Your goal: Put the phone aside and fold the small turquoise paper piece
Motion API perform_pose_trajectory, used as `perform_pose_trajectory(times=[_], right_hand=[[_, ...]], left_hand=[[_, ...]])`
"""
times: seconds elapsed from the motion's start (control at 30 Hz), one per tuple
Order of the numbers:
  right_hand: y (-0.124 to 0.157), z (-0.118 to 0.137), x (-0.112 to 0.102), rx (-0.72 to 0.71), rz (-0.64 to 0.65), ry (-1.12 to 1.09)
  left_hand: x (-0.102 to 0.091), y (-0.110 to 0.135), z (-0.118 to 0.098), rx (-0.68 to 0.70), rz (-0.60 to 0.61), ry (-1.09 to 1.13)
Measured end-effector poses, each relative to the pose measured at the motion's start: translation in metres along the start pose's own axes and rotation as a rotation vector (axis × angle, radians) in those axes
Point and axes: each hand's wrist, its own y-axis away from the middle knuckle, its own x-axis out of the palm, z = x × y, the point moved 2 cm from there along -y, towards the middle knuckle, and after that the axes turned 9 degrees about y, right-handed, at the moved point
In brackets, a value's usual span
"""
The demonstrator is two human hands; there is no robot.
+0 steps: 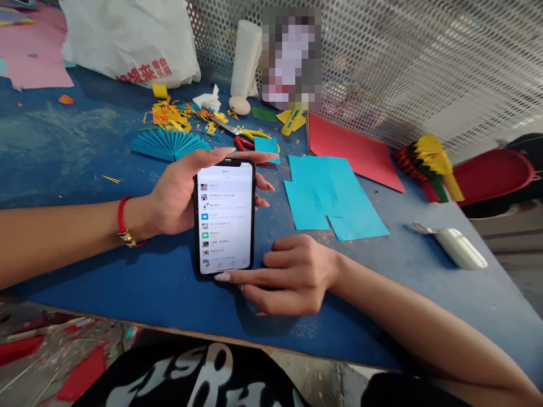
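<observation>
The left hand (pixel 176 192) curled its fingers round the lit smartphone (pixel 224 220) over the blue table (pixel 136 282); the right hand (pixel 299 274), half-curled, nothing visibly gripped, pointed at its bottom edge! Beyond, one turquoise paper fan (pixel 169 144) was pleated; turquoise sheets (pixel 326 192) lay flat, unpleated

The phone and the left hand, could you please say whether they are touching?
Touching: the head view shows the phone held in the left hand, its left edge against the palm.

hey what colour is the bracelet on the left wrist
Red, with gold-coloured parts; the bracelet shows in the head view.
</observation>
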Motion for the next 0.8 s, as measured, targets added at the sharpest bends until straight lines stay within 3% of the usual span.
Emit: perform_pose_trajectory(times=[0.07,0.17,0.37,0.6,0.8], right_hand=[[0.002,-0.003,-0.001,0.108,0.062,0.076],[0.007,-0.006,-0.003,0.285,0.046,0.179],[0.012,-0.004,-0.005,0.278,-0.026,0.207],[0.019,-0.013,-0.002,0.494,-0.175,0.025],[0.017,-0.013,-0.002,0.451,-0.183,0.032]], left_hand=[[0.000,0.000,0.000,-0.019,0.007,0.003],[-0.004,0.001,0.000,-0.035,0.026,0.005],[-0.008,0.000,0.001,-0.035,0.050,0.004],[-0.009,0.001,0.001,-0.046,-0.009,-0.026],[-0.014,0.000,0.004,-0.062,-0.061,-0.072]])
